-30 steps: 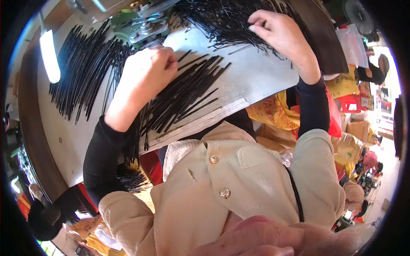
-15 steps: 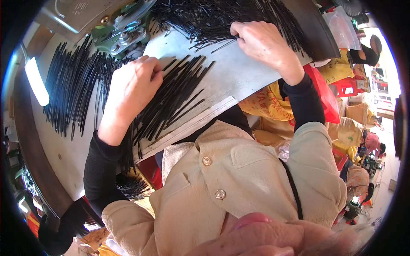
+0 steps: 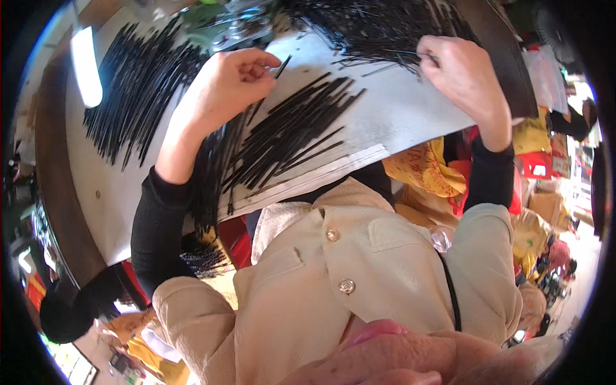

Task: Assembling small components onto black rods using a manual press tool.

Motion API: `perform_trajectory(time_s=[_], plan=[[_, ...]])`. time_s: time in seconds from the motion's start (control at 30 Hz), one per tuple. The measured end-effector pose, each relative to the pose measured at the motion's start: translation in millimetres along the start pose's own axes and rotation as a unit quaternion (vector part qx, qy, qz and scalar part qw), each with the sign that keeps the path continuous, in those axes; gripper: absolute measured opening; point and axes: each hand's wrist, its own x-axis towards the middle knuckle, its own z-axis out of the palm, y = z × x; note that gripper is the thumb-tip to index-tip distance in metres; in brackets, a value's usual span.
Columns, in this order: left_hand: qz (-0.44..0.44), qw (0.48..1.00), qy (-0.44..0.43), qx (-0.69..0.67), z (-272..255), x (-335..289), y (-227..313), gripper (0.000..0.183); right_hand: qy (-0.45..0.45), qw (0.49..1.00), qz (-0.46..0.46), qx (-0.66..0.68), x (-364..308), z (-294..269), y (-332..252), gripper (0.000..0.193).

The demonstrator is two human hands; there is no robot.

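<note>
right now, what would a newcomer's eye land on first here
Probably the black strips on the pale table: an even row at left, a tangled heap at upper right. The left hand is between those two, the right hand by the heap. The lamp glows, upper left.

A white lamp [image 3: 86, 67] glares beside the fisheye's dark rim.

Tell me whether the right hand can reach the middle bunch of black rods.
Probably yes: only pale tabletop shows between the right hand and that middle bunch, and nothing appears to block the way.
</note>
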Motion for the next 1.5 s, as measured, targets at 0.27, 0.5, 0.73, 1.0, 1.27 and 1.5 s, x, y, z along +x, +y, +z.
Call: perform_trajectory(time_s=[0.27, 0.5, 0.73, 1.0, 1.27, 1.5], plan=[[-0.056, 0.985, -0.013, -0.165, -15.0, -2.8, -3.1, 0.032, -0.14, 0.88, -0.01, 0.454, 30.0, 9.1, -42.8, 0.025], [-0.059, 0.961, -0.015, -0.27, -29.3, -10.5, -14.3, 0.02, -0.174, 0.828, -0.022, 0.532, 65.6, 17.2, -76.1, 0.025], [-0.077, 0.934, -0.059, -0.344, -34.7, -13.6, -10.1, 0.023, -0.135, 0.776, -0.016, 0.615, 80.0, 39.3, -84.1, 0.021], [-0.065, 0.964, -0.016, -0.257, -37.1, -15.8, -23.9, 0.022, -0.124, 0.777, -0.017, 0.617, 81.3, 45.9, -96.6, 0.022], [-0.085, 0.967, 0.021, -0.241, -34.0, -12.7, -26.7, 0.029, -0.117, 0.77, -0.022, 0.627, 80.1, 48.0, -100.4, 0.022], [-0.097, 0.961, 0.036, -0.256, -34.4, -12.9, -25.6, 0.031, -0.109, 0.778, -0.027, 0.619, 80.7, 46.6, -103.0, 0.022]])
